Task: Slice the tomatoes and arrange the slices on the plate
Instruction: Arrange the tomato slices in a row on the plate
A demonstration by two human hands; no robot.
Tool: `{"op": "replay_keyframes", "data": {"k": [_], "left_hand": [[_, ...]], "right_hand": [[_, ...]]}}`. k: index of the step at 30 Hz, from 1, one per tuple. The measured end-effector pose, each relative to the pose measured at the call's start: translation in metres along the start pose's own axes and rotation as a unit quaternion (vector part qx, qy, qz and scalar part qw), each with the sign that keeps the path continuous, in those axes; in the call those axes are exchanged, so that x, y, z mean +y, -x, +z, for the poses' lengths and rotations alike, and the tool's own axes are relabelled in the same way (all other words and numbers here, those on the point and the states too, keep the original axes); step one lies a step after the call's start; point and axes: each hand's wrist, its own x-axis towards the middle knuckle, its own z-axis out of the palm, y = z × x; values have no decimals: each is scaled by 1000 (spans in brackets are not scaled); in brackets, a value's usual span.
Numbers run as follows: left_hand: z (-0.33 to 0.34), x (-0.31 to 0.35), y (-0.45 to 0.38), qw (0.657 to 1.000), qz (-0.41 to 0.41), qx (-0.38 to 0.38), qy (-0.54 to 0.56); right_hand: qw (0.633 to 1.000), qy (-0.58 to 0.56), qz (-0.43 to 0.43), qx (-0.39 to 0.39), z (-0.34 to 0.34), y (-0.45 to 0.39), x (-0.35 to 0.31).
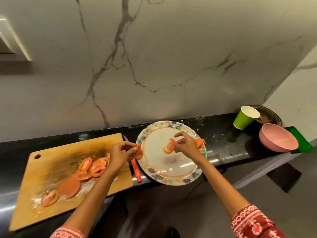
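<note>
1. Right hand [186, 146] pinches a tomato slice [169, 146] over the plate [171, 170] centre.
2. Left hand [120, 152] grip pinches another slice [139, 152] at the plate's 9 o'clock rim.
3. Remaining slices [92, 166] lie on the cutting board [51, 169].

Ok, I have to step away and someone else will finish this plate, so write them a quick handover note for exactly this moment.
Left hand: pinching a tomato slice at the left rim of the plate.
Right hand: over the plate, fingers on a second slice; another piece lies by the right rim.
Cutting board: a pile of slices and more cut pieces toward its near corner.
Red-handled knife: lying between board and plate.
Done: slicing appears finished, no whole tomato in view.
Left: move remaining slices over and arrange them.
</note>
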Motion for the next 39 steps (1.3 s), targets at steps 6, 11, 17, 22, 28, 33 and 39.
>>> {"op": "replay_keyframes", "data": {"k": [6, 11, 17, 22, 28, 33, 39], "left_hand": [[61, 4, -13, 1000, -18, -25, -4], [89, 7, -28, 999, -27, -38, -12], [106, 8, -38, 998, -6, -48, -47], [113, 14, -42, 993, -5, -104, -49], [127, 28, -49, 991, 16, -112, -76], [138, 35, -58, 993, 28, -97, -65], [150, 21, -61, 995, 48, -50, -68]], "right_hand": [[992, 124, -6, 27, -67, -21, 20], [986, 159, -53, -9, -52, -42, 20], [942, 312, -121, 6, -47, -47, 39], [941, 308, -140, -23, -63, -57, 35], [958, 180, -150, -165, -51, -66, 9], [960, 140, -133, -203, -56, -70, -3], [963, 215, -75, -144, -62, -83, 1]]}}
